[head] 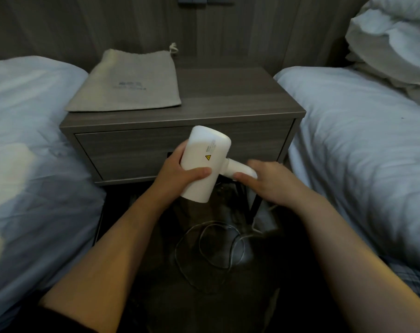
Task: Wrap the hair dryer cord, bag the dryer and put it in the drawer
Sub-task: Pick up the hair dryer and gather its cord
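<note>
Fingers first: the left hand (180,171) has its thumb laid across the near face of the white hair dryer (205,162) and its fingers curled behind the barrel, a firm full grasp. The right hand (271,181) closes around the dryer's short handle, thumb tip pressing on it near the joint, the other fingers a little blurred but wrapped over the far end.

So the dryer sits at the centre of the frame, held in the air in front of the closed drawer (180,150) of the nightstand (228,92). Its barrel runs long-ways from upper centre down toward the lower middle, slightly tilted, and the handle sticks out to the right, toward the right-hand bed.

The cord (204,246) lies in loose loops on the dark floor below the hands, unwound. By my reading the wrapping step is only starting. The next move calls for the right hand to gather that slack and wind it around the handle while the left steadies the body.

The grey drawstring bag (127,85) waits flat on the nightstand top, upper left of centre, untouched.
</note>
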